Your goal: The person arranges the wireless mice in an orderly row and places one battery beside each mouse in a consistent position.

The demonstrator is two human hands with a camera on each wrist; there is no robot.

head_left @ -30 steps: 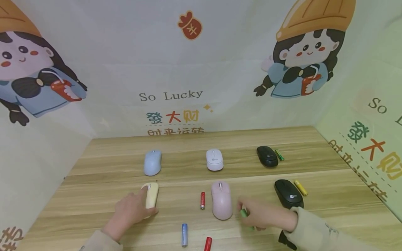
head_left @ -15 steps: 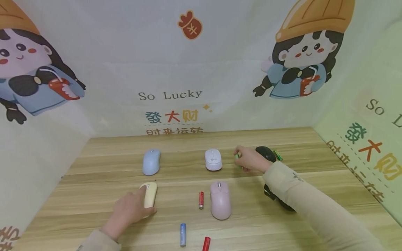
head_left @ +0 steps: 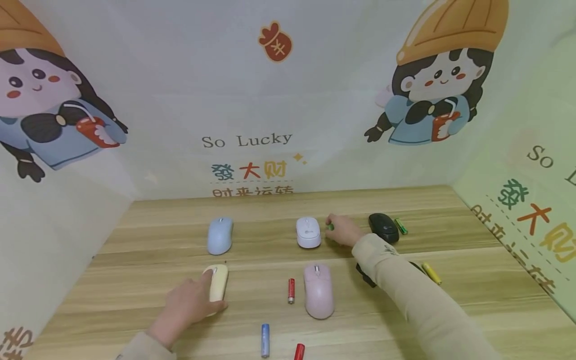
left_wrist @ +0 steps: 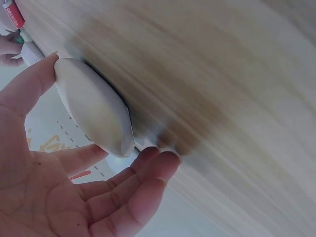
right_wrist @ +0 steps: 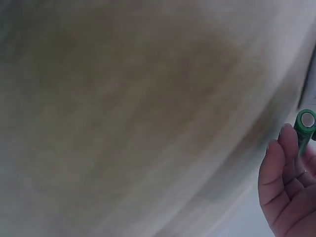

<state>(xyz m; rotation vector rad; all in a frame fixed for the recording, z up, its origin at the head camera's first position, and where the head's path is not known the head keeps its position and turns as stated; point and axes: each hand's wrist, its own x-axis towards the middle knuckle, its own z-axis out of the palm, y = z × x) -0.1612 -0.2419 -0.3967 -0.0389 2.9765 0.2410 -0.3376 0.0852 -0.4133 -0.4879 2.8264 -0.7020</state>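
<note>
My left hand (head_left: 185,306) rests at the pale yellow mouse (head_left: 219,283) on the left of the table. In the left wrist view its thumb and index finger hold the mouse (left_wrist: 91,101) from either end, while the other fingers stay off it. My right hand (head_left: 344,230) pinches a green battery (right_wrist: 304,123) just right of the white mouse (head_left: 308,233). Only a bit of that battery shows in the head view; its round end faces the right wrist camera.
A blue mouse (head_left: 220,236), a pink mouse (head_left: 318,292) and a black mouse (head_left: 384,228) stand around. Loose batteries lie about: red (head_left: 291,291), blue (head_left: 265,340), yellow (head_left: 432,273) and green (head_left: 401,226). My right sleeve (head_left: 418,295) covers most of another black mouse.
My right hand has carried the green battery from beside the pink mouse to the back of the table, then left, close to the white mouse. The left hand has stayed at the yellow mouse.
</note>
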